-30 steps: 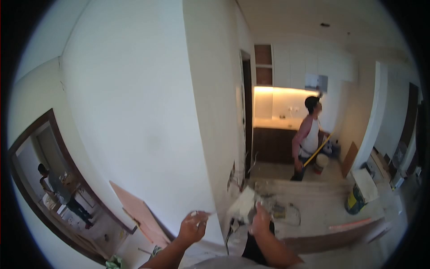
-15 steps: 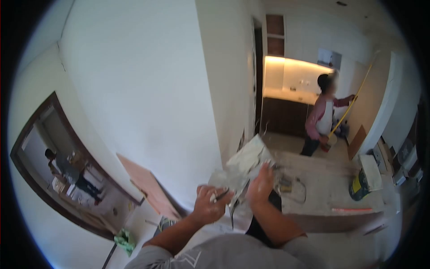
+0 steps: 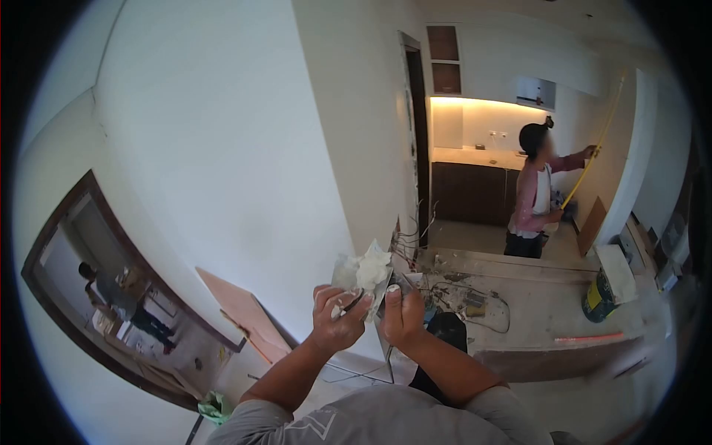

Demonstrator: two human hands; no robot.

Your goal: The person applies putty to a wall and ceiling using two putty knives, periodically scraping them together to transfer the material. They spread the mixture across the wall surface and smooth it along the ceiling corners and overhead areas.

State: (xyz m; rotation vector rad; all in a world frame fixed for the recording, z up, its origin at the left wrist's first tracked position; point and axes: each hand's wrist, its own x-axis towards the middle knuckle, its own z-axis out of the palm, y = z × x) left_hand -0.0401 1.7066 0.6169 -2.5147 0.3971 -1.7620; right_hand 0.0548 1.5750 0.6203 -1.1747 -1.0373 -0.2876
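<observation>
A thick heap of white putty (image 3: 373,267) sits on flat metal blades in front of my chest. My left hand (image 3: 340,320) is closed round the dark handle of a wide putty knife (image 3: 344,273), whose blade lies partly under the putty. Just right of it, my right hand (image 3: 403,317) is closed on a second putty knife (image 3: 403,282), seen nearly edge-on, its handle hidden by the fingers. White smears mark the fingers of both hands. The two hands are close together, the blades meeting at the putty.
A white wall corner (image 3: 348,215) rises just ahead. Loose wires (image 3: 404,237) stick out beside it, above a dusty ledge (image 3: 519,297) bearing debris and a putty bucket (image 3: 602,293). A co-worker (image 3: 530,193) holds a yellow pole; another person (image 3: 126,304) stands beyond the doorway. A board (image 3: 241,311) leans left.
My hands have come closer together and moved slightly left. The putty, earlier spread along a tilted blade, is now gathered in a heap. The co-worker's pole has shifted a little.
</observation>
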